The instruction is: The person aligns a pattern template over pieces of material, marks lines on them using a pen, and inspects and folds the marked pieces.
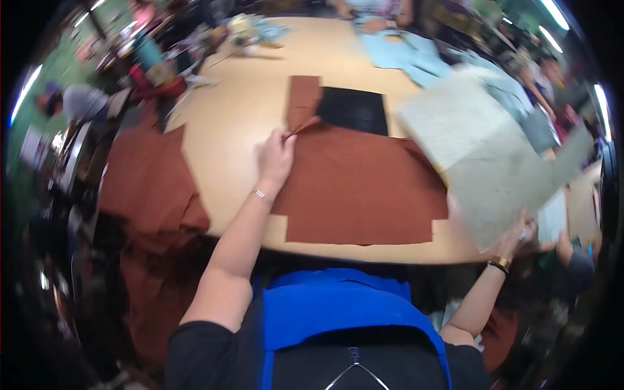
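Observation:
My left hand (276,160) pinches the upper left edge of a rust-brown cut fabric piece (364,188), which lies mostly flat on the table. A folded strip of the same cloth (303,97) extends beyond my fingers. Behind the fabric lies a black flat rectangle (354,109), partly covered by it. On the right, my right hand (517,235) grips the lower edge of a large pale grey pattern sheet (478,149), raised, tilted and smeared by motion. Its left edge overlaps the right side of the fabric piece.
More rust-brown fabric (146,182) hangs over the table's left side. Light blue cloth (403,55) lies at the far right, near other people. A cluttered pile (244,29) sits at the far left of the wooden table (312,45). Another person's hand (564,247) is at right.

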Demonstrator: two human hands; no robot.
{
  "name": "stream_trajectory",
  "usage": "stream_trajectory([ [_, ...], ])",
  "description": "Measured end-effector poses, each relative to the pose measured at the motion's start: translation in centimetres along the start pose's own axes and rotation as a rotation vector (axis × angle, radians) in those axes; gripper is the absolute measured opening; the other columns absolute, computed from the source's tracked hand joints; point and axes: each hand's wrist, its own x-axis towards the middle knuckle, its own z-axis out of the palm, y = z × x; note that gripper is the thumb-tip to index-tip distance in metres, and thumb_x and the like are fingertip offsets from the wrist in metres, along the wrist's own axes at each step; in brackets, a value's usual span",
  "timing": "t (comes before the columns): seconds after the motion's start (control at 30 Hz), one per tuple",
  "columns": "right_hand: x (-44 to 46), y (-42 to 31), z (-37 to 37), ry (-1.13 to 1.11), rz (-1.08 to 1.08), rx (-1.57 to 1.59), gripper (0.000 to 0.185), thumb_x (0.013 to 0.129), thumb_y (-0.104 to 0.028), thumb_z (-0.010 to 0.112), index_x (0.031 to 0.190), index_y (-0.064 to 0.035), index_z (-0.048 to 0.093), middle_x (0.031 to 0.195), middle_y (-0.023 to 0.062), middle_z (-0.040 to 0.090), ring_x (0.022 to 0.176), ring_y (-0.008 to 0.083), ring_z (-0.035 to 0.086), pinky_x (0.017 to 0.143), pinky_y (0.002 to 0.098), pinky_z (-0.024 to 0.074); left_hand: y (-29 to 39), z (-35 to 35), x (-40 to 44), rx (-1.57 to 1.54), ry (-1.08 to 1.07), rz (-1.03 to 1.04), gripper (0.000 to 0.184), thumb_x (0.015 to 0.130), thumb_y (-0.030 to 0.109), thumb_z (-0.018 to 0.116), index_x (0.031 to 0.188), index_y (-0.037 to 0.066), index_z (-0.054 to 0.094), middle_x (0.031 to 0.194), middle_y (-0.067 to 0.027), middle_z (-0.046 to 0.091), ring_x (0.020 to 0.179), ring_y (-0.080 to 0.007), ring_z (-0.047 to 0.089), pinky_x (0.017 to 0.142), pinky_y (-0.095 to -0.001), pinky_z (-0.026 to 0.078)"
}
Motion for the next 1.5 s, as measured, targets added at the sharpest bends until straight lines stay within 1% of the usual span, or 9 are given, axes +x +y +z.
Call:
stream_trajectory([
  [0.07, 3.1, 3.6, 0.7, -0.065, -0.123, 0.22, 0.056, 0.087, -0.019, 0.075, 0.128, 0.0083, 0.048, 0.117, 0.0185, 0.058, 0.107, 0.0252, 0.055, 0.096, 0.0396, 0.0473, -0.3, -2.0, -0.5, -0.369, 0.146, 0.01, 0.022, 0.098, 0.024, 0.057, 0.105, 0.003, 0.054, 0.089, -0.0145, 0.065, 0.084, -0.0244, 0.063, 0.077, -0.0343, 0.049],
  [0.17, -1.2, 1.5, 5.9, 0.048, -0.624, -0.387, 0.07, 0.088, -0.017, 0.073, 0.139, 0.0102, 0.034, 0.148, 0.0196, 0.036, 0.13, 0.0298, 0.044, 0.108, 0.0416, 0.0419, -5.1, -8.6, -0.6, -0.699, 0.405, -0.014, 0.023, 0.099, 0.023, 0.057, 0.108, 0.002, 0.053, 0.101, -0.0067, 0.059, 0.096, -0.0158, 0.055, 0.087, -0.0299, 0.045],
  [0.2, -2.1, 2.9, 7.6, -0.171, -0.294, 0.241, 0.067, 0.089, -0.015, 0.071, 0.141, 0.008, 0.034, 0.148, 0.0187, 0.038, 0.131, 0.0291, 0.044, 0.108, 0.0412, 0.0413, -5.6, -12.8, -2.0, -0.568, 0.517, -0.072, 0.024, 0.098, 0.023, 0.057, 0.109, 0.002, 0.053, 0.104, -0.0064, 0.058, 0.099, -0.0158, 0.053, 0.089, -0.0305, 0.044],
  [0.5, -17.7, -1.9, 15.9, -1.089, -0.313, -0.14, 0.046, 0.096, -0.011, 0.06, 0.139, 0.0014, 0.046, 0.143, 0.012, 0.048, 0.132, 0.024, 0.044, 0.111, 0.0345, 0.0348, -20.1, -46.2, -25.2, -0.237, 1.238, -0.418, 0.037, 0.099, 0.025, 0.055, 0.124, -0.001, 0.051, 0.124, -0.0132, 0.057, 0.11, -0.0227, 0.056, 0.095, -0.0367, 0.046],
  [0.77, -17.2, 0.7, 16.1, -1.113, -0.102, -0.002, 0.045, 0.097, -0.009, 0.059, 0.138, 0.0026, 0.046, 0.144, 0.0137, 0.046, 0.136, 0.0263, 0.041, 0.113, 0.0368, 0.0333, -26.6, -52.6, -47.0, 0.51, 1.28, -0.98, 0.041, 0.098, 0.027, 0.054, 0.123, -0.005, 0.052, 0.118, -0.0225, 0.062, 0.107, -0.0341, 0.06, 0.095, -0.0401, 0.047],
  [0.93, -17.4, 0.3, 16.1, -1.112, -0.127, -0.075, 0.046, 0.095, -0.008, 0.061, 0.138, 0.0031, 0.046, 0.143, 0.014, 0.047, 0.134, 0.0252, 0.043, 0.113, 0.0359, 0.0342, -19.8, -44.5, -38.3, 1.223, 0.9, -1.426, 0.057, 0.092, 0.032, 0.059, 0.137, 0.003, 0.04, 0.128, -0.0233, 0.052, 0.125, -0.0359, 0.047, 0.104, -0.0516, 0.037],
  [1.03, -17.2, 0.7, 16.1, -1.109, -0.201, -0.111, 0.046, 0.094, -0.009, 0.063, 0.135, 0.0039, 0.048, 0.139, 0.0148, 0.051, 0.131, 0.0243, 0.046, 0.11, 0.0354, 0.0367, -23.9, -41.2, -31.5, 0.864, 0.661, -0.411, 0.053, 0.089, 0.036, 0.065, 0.13, 0.007, 0.052, 0.139, -0.0206, 0.045, 0.13, -0.0355, 0.042, 0.106, -0.0535, 0.031],
  [1.17, -17.8, -0.9, 16.0, -1.103, -0.225, -0.137, 0.044, 0.093, -0.006, 0.063, 0.134, 0.005, 0.049, 0.136, 0.017, 0.054, 0.128, 0.0255, 0.05, 0.111, 0.0357, 0.0381, -10.3, -30.3, -17.9, 0.886, 0.168, -0.035, 0.051, 0.084, 0.035, 0.07, 0.129, 0.019, 0.054, 0.141, -0.0055, 0.048, 0.134, -0.0271, 0.043, 0.109, -0.0607, 0.028],
  [1.5, -17.8, -1.2, 16.0, -1.026, -0.343, -0.192, 0.041, 0.089, -0.01, 0.069, 0.127, 0.0013, 0.058, 0.121, 0.0163, 0.062, 0.114, 0.0262, 0.058, 0.101, 0.0353, 0.0451, -10.2, -27.2, -8.4, 0.339, 0.289, 0.034, 0.026, 0.095, 0.026, 0.058, 0.089, 0.004, 0.067, 0.081, -0.0119, 0.067, 0.073, -0.0306, 0.065, 0.069, -0.0349, 0.051],
])
